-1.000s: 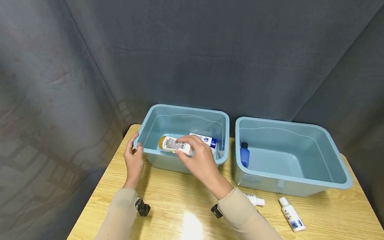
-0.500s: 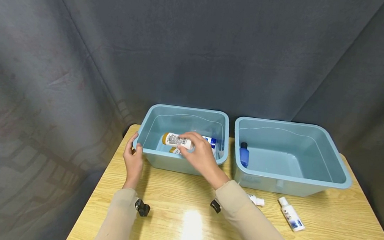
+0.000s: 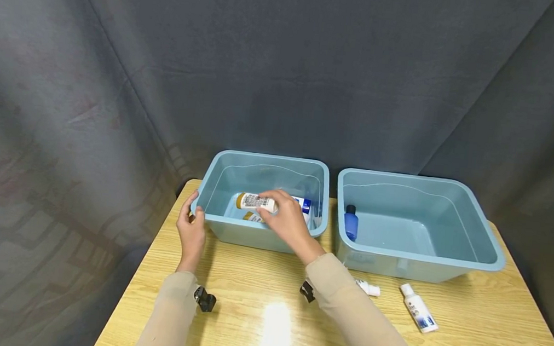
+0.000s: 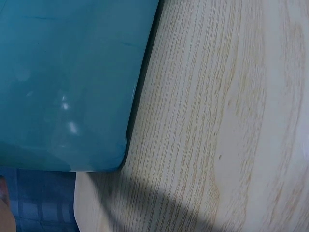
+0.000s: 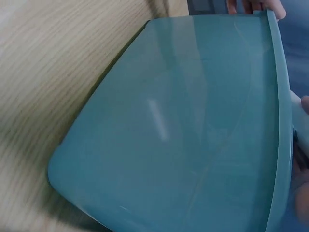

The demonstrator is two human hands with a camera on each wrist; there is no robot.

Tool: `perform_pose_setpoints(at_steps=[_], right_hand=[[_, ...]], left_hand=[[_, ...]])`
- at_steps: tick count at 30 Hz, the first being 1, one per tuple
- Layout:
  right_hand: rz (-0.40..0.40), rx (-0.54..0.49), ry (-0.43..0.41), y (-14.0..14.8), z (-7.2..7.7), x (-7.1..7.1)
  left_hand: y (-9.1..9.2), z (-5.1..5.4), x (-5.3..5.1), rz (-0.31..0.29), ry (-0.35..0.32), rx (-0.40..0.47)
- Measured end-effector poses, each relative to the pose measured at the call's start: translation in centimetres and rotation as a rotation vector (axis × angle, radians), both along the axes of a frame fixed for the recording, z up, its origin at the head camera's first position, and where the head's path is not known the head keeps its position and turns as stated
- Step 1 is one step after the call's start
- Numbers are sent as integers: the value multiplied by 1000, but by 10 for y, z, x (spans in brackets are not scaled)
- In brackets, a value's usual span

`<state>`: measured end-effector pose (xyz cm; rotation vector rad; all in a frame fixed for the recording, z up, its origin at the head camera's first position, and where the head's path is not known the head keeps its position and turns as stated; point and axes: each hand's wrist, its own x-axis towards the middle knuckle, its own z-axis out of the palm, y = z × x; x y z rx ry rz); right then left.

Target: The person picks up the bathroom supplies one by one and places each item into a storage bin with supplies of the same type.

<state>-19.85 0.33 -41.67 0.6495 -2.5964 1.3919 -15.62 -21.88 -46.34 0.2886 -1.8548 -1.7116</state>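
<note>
My right hand (image 3: 285,220) holds a white bottle (image 3: 253,202) with a mustard-yellow cap over the left blue bin (image 3: 242,236), its thumb and fingers around the bottle's right end. Below it in the bin lies another yellow-capped bottle (image 3: 252,217), partly hidden. A white container with a dark blue end (image 3: 306,205) lies to the right, half behind my hand. My left hand (image 3: 191,237) grips the bin's rim at the front left corner. In the right wrist view, the bin's front wall (image 5: 169,121) fills most of the picture, with left-hand fingers (image 5: 275,7) at its rim.
A second blue bin (image 3: 417,269) stands to the right, a blue bottle with a black cap (image 3: 351,226) inside. Two white bottles lie before it: one (image 3: 419,311) in full view, one (image 3: 368,288) partly behind my right sleeve. A grey curtain (image 3: 285,75) hangs behind the table (image 3: 235,312).
My right hand has raised the yellow-capped bottle slightly and away from the bin's front wall, uncovering the other yellow-capped bottle beneath. My left hand has stayed on the rim.
</note>
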Motion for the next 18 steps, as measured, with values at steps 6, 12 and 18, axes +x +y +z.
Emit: perform_pose_setpoints(at_steps=[6,12,18], right_hand=[[41,51,-60,-1,2,-8],[84,91,-136,-5,2,-13],[111,128,-181,-7,-2,-16]], left_hand=[[1,0,-1,-7,3,0],[1,-1,1,1,-8,5],[1,-2,2,4,-11,10]])
